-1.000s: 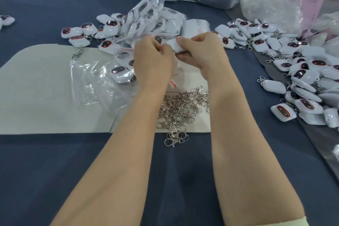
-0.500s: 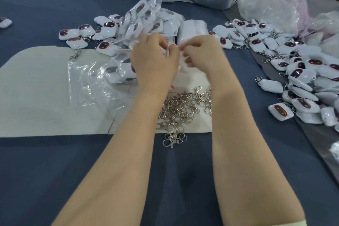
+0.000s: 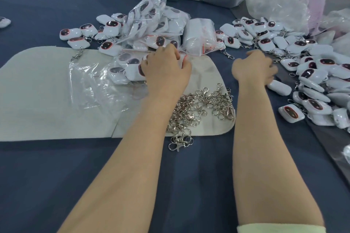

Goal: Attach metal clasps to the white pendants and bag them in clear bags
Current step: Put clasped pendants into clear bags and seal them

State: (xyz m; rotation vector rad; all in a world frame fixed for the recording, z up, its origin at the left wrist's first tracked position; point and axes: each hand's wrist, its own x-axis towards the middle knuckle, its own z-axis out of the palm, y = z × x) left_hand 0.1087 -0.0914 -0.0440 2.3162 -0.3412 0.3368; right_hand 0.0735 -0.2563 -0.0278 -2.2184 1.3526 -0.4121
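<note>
Your left hand (image 3: 166, 71) curls its fingers round a bagged pendant (image 3: 182, 58), at 12 o'clock from the clasp pile (image 3: 202, 106). Your right hand (image 3: 253, 68) is blurred, so I cannot tell its grip; it hovers beside the loose pendants (image 3: 310, 73) at 3 o'clock.

- The two hands, left hand (image 3: 166, 70) and right hand (image 3: 253, 68), are bare, with nothing worn on the backs or wrists that show.
- The left forearm (image 3: 132, 157) is uncovered along its whole visible length, down to the lower edge of the frame.
- The right forearm (image 3: 265, 147) is uncovered too, until a sleeve (image 3: 280, 228) begins at the lower right of the frame.
- This sleeve is pale yellow-green, of soft cloth, and only its edge shows.
</note>
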